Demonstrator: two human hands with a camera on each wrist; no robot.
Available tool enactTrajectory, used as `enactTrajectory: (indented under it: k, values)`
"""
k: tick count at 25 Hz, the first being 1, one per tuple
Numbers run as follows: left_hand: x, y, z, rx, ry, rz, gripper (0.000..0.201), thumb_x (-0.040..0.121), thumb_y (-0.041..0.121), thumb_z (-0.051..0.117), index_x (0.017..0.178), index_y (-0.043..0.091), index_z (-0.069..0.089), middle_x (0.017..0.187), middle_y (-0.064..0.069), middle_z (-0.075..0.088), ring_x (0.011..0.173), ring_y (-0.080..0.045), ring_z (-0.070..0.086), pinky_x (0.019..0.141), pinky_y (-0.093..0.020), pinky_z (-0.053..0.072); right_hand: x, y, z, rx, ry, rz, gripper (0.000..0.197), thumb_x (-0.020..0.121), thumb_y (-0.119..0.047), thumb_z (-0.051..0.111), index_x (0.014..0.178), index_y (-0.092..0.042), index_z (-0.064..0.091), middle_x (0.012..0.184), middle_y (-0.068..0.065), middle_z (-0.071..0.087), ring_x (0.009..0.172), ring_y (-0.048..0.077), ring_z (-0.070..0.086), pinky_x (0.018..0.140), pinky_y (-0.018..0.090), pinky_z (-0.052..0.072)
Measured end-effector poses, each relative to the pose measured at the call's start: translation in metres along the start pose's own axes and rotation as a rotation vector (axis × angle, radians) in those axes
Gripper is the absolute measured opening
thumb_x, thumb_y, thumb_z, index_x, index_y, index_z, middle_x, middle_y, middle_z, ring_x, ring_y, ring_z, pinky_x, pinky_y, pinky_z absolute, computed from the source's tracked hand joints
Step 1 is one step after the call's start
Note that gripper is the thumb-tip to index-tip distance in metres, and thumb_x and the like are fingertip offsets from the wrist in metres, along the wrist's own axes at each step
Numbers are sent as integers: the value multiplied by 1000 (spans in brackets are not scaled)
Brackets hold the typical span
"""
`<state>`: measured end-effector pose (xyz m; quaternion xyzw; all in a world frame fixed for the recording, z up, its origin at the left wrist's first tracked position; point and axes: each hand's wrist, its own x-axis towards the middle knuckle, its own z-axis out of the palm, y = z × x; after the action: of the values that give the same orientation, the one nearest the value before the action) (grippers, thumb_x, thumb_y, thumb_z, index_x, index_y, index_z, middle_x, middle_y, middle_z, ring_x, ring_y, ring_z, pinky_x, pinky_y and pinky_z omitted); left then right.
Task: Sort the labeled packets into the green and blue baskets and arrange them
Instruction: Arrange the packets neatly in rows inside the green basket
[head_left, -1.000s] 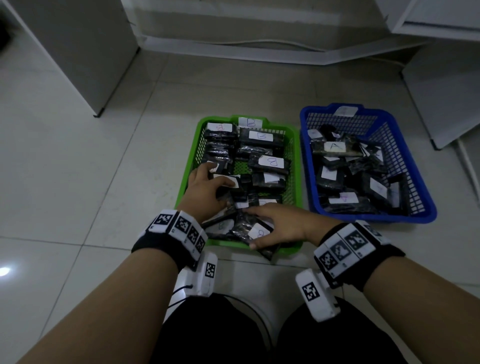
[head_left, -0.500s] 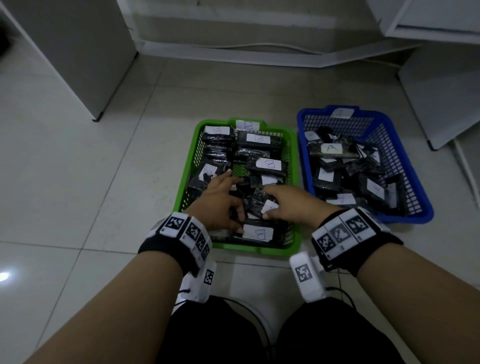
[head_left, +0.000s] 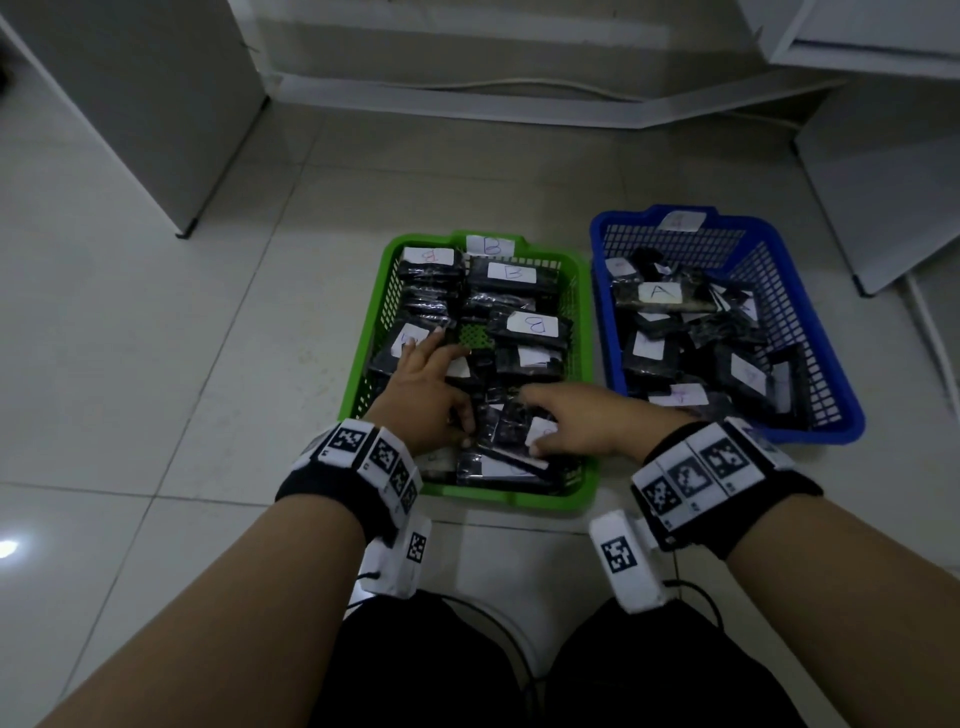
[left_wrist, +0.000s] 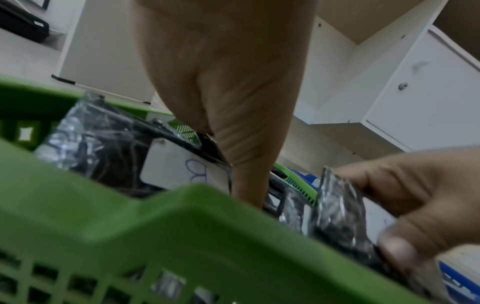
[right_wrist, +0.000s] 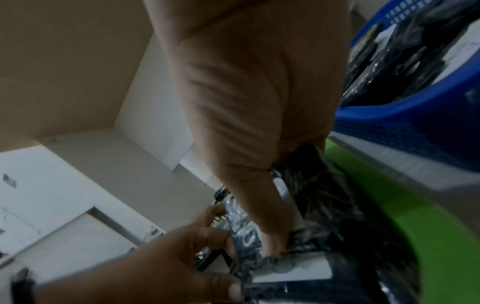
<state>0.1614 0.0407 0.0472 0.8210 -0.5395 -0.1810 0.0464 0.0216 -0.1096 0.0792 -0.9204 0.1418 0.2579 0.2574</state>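
**Both hands work deeper into the green basket as B packets are squared up**

My left hand (head_left: 423, 395) has moved up from the near edge of the green basket (head_left: 370, 332) toward its middle, fingers now spread flat over a labeled packet (head_left: 410, 340) at about 9 o'clock in the basket, the thumb tucked down beside the standing packets in front. My right hand (head_left: 576, 421) has drawn back from the near rim, where it reached a second ago, and now pinches an upright black packet (left_wrist: 337, 205) near 6 o'clock, thumb on one face and fingers on the other; the left wrist view shows that grip plainly. A patch of bare green mesh (head_left: 470, 338) has opened at the basket's centre where packets lay a moment before.

The far rows, labels reading B (head_left: 511, 273), sit in tidy overlapping lines; the near third is the loose part. I judge sorting done and arranging under way: the gap gives room to stand the pinched packet in line.

The blue basket (head_left: 831, 332) sits just beside, at 3 o'clock, its packets, one marked A (head_left: 658, 292), lying jumbled and untouched by either hand. By my reckoning it needs straightening next. Both baskets rest on the tiled floor (head_left: 182, 364).
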Motion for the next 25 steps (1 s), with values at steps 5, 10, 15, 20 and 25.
enactTrajectory:
  k: [5, 10, 15, 20, 25]
  values:
    - [3, -4, -1, 43, -46, 17, 15, 72, 37, 74, 85, 41, 72, 157, 6, 14, 145, -27, -12, 111, -48, -19, 2, -11, 11, -227, -133, -34, 55, 89, -37, 60, 138, -23, 38, 136, 10, 33, 126, 27, 29, 102, 37, 33]
    - [5, -6, 2, 18, -11, 8, 8, 77, 44, 69, 83, 40, 72, 156, 8, 17, 146, -24, -9, 110, -44, -21, 5, -9, 1, -152, -144, -25, 40, 92, -42, 52, 126, -21, 54, 131, 8, 35, 126, 26, 31, 108, 40, 31]
    - [8, -9, 7, 5, 147, -56, 21, 77, 36, 70, 98, 36, 69, 152, 2, 27, 146, -24, 3, 113, -44, -16, 26, -3, -7, -37, 61, 100, 36, 97, -35, 46, 124, -11, 50, 127, 13, 51, 112, 29, 52, 81, 28, 38]
    - [15, -13, 8, 16, 82, -133, 62, 74, 44, 69, 131, 40, 44, 153, 3, 27, 144, -25, 13, 116, -52, -2, 37, 0, -1, -146, -14, 81, 48, 92, -37, 55, 132, -13, 42, 131, 14, 46, 117, 29, 47, 84, 29, 36]
    - [20, -18, 7, 5, 140, -203, 47, 81, 47, 62, 125, 41, 48, 145, 1, 36, 135, -26, 27, 113, -45, 21, 41, 5, -10, -75, 112, 47, 40, 85, -29, 66, 115, -20, 42, 118, 9, 47, 97, 23, 51, 74, 30, 41]
